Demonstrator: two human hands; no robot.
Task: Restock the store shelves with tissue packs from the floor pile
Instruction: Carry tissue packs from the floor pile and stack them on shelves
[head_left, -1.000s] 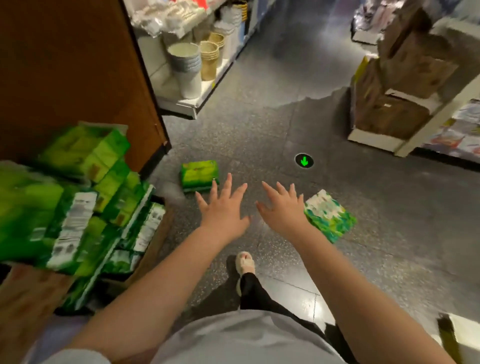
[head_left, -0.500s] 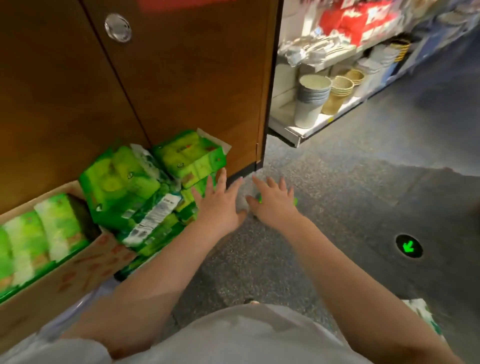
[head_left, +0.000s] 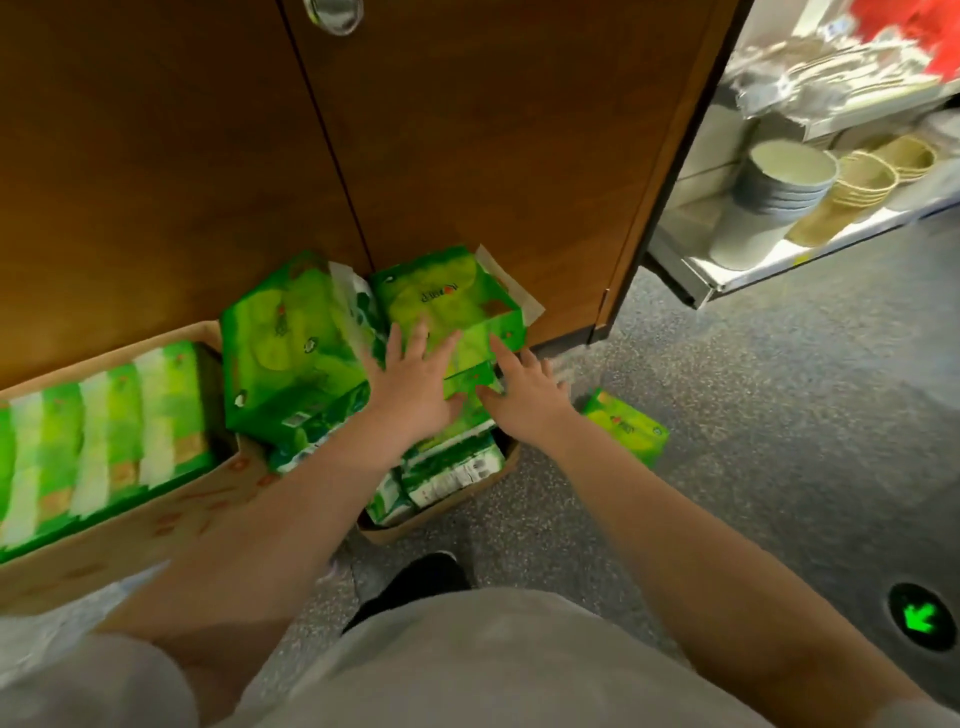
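Head view: left hand (head_left: 415, 384) and right hand (head_left: 524, 395), fingers straight and spread, reach the glossy green plastic-wrapped tissue pack (head_left: 447, 306) at frame centre; contact cannot be confirmed. The pack tops a heap in a brown cardboard box (head_left: 447, 506) against a brown wooden cabinet (head_left: 467, 130).

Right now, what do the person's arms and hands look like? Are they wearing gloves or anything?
No gloves. Both the left hand and the right hand are bare, with no rings, watch or bracelets showing. The forearms are bare too. At the left shoulder a short light grey sleeve shows, matching the light grey shirt below.
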